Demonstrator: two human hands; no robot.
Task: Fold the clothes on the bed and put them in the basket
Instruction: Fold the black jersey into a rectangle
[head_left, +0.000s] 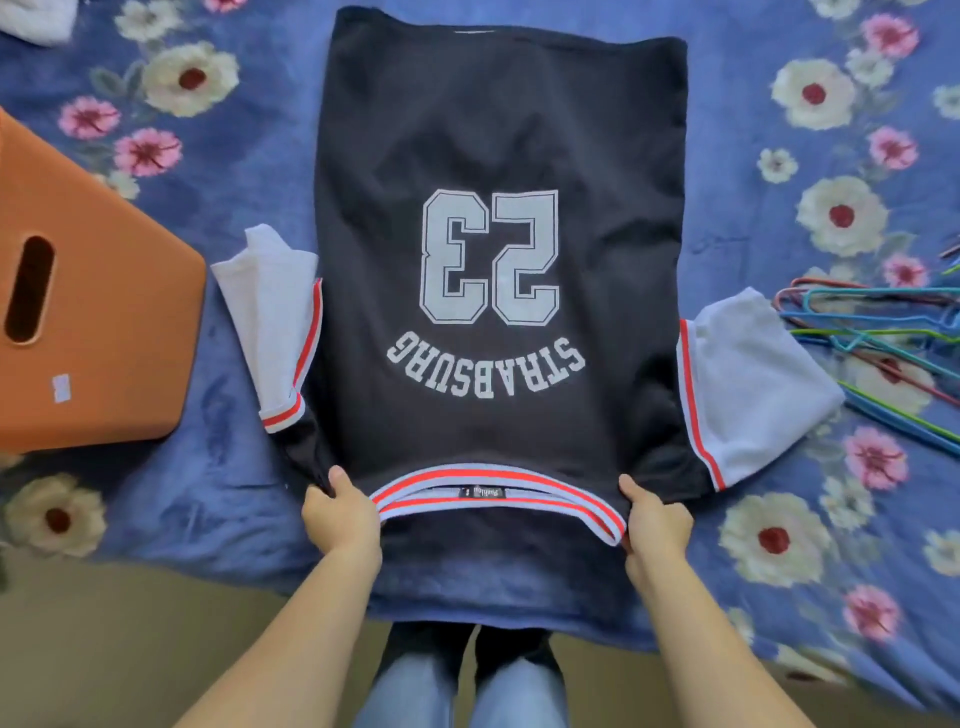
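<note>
A dark navy T-shirt (498, 156) with a white "23" and lettering lies spread flat on the bed, collar toward me. Its grey sleeves with red-striped cuffs stick out at both sides. My left hand (340, 512) grips the shirt's shoulder left of the striped collar (498, 506). My right hand (655, 519) grips the shoulder on the collar's right side. The orange basket (98, 322) stands at the left, beside the left sleeve.
The bed is covered by a blue floral sheet (779, 208). A bundle of coloured wire hangers (878, 332) lies at the right edge. Something white (36, 21) lies at the top left corner. The floor and my legs show at the bottom.
</note>
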